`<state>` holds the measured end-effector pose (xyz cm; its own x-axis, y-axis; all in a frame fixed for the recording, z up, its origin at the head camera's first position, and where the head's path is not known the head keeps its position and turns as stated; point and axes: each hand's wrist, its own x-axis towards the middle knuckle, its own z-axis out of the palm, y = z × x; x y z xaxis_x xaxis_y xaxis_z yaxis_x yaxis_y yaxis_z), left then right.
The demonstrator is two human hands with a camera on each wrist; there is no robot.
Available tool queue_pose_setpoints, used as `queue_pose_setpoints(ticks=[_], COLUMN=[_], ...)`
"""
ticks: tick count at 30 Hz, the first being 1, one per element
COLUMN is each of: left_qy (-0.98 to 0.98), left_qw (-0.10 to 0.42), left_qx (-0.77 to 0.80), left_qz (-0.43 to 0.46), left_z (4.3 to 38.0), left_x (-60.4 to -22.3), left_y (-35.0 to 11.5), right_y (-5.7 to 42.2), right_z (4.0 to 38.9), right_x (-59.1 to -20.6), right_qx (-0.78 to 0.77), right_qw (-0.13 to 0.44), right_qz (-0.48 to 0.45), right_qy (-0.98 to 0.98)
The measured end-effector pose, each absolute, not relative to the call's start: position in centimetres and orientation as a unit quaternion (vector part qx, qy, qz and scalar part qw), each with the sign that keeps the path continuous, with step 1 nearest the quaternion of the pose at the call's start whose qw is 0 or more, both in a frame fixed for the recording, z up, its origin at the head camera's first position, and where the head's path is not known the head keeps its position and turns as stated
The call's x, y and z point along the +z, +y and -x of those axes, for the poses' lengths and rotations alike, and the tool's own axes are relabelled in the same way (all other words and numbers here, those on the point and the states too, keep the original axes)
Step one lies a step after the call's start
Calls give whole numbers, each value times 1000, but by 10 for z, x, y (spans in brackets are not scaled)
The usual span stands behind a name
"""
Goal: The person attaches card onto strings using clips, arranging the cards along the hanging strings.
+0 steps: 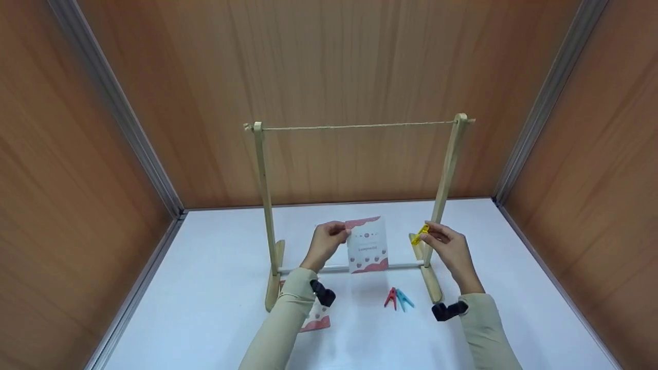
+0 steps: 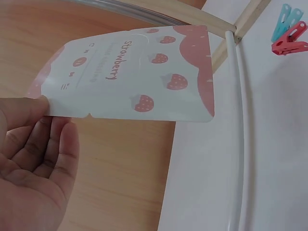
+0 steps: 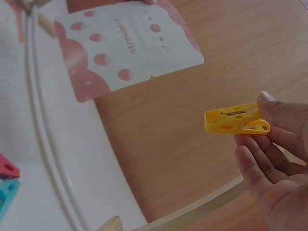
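My left hand (image 1: 325,244) pinches a white and pink strawberry sachet (image 1: 367,245) by its upper left edge. The sachet hangs upright in front of the rack's low white rod, beneath the string (image 1: 354,126). In the left wrist view, the thumb lies over one corner of the sachet (image 2: 120,77), with printed strawberries on its face. Beside the rack's right post, my right hand (image 1: 452,252) pinches a yellow clothespin (image 1: 420,234) between thumb and fingers. The right wrist view shows the clothespin (image 3: 236,119) pointing towards the sachet, apart from it.
A wooden rack (image 1: 446,180) holds the string between two posts. Red (image 1: 391,298) and blue (image 1: 404,300) clothespins lie on the white table (image 1: 216,288). Another strawberry sachet (image 1: 316,321) lies partly hidden under my left forearm. Wood panels (image 1: 354,61) enclose the back and sides.
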<state>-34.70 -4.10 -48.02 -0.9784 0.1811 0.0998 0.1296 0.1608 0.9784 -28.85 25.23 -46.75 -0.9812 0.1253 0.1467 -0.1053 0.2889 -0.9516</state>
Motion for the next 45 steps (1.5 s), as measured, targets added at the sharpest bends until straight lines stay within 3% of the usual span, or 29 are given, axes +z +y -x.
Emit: queue_pose_setpoints(ticks=[11,45], left_qy=[754,693], left_qw=[-40,-69], left_qx=[647,695], left_qz=[-109,-176], left_z=[355,363], left_x=[-449,-353], left_y=[-21,15], right_y=[245,229], right_z=[298,308], right_x=[-429,-325], right_qx=[602,604], right_qw=[133,261], right_qz=[-20,-97], right_qy=[-787,-747])
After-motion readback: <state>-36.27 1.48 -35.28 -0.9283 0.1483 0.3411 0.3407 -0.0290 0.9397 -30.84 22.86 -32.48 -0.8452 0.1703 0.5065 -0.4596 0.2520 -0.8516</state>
